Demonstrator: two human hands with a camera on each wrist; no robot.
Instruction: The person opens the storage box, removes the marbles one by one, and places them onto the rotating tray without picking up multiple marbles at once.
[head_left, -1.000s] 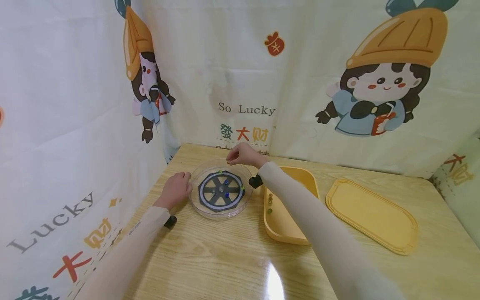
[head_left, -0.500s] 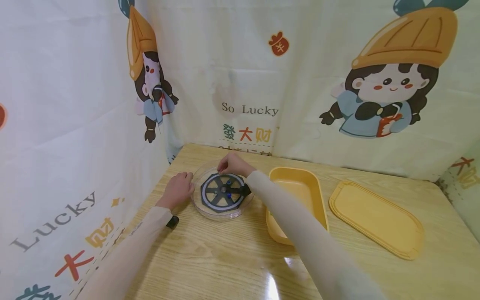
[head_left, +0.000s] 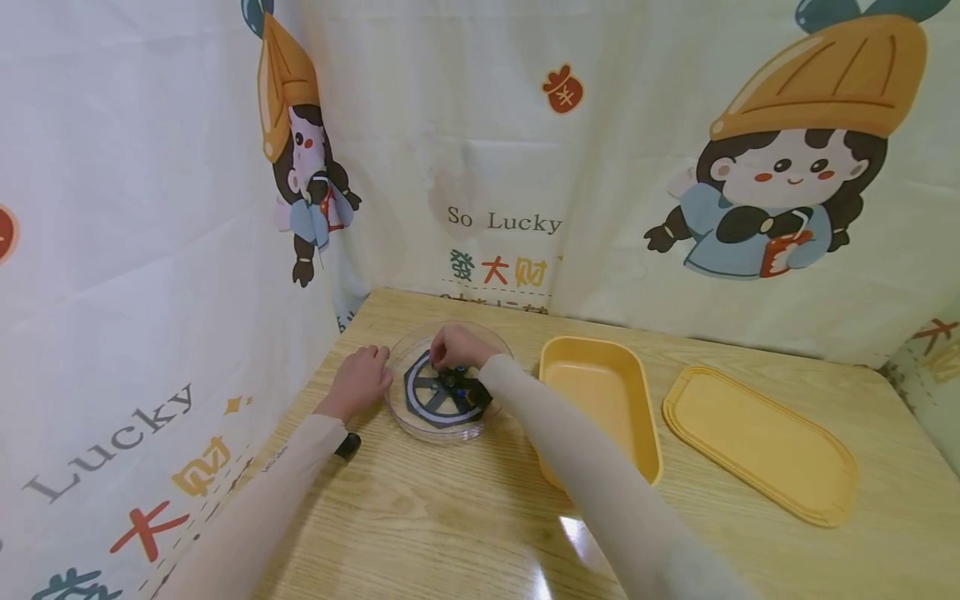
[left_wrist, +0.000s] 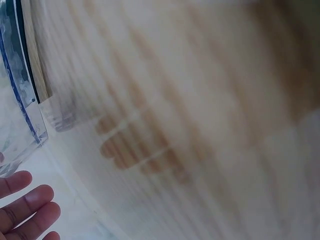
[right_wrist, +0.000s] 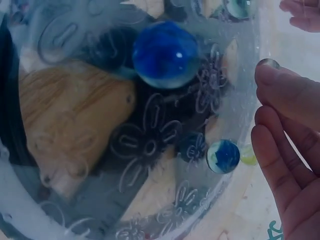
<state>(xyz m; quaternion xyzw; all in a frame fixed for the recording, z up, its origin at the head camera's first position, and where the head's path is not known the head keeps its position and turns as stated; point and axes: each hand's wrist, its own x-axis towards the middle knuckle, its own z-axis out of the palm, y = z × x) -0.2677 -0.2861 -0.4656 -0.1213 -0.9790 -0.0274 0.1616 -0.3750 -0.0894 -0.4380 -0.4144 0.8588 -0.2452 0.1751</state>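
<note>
A round clear dish (head_left: 468, 433) with embossed flowers stands on the table, a dark wheel-shaped pattern with spokes (head_left: 422, 383) showing through it. My left hand (head_left: 358, 382) rests its fingers at the dish's left side; those fingers (left_wrist: 31, 200) are slightly spread in the left wrist view. Over the dish reaches my right hand (head_left: 457, 347), thumb and fingertips brought close together; I cannot tell whether a small marble is between them. The right wrist view shows a large-looking blue marble (right_wrist: 166, 55), a blue-and-clear marble (right_wrist: 223, 155) and a yellow-green marble (right_wrist: 248, 154) near the fingertips.
Right of the dish is a deep yellow tray (head_left: 592, 379), partly covered by the right sleeve (head_left: 577, 454). Farther right lies a flat yellow lid (head_left: 761, 446). A printed curtain (head_left: 495, 150) hangs along the table's back and left.
My right hand has moved from the dish's back rim, where it pinched something small and yellowish, left and nearer over the dish's middle. The left hand stays at the rim.
</note>
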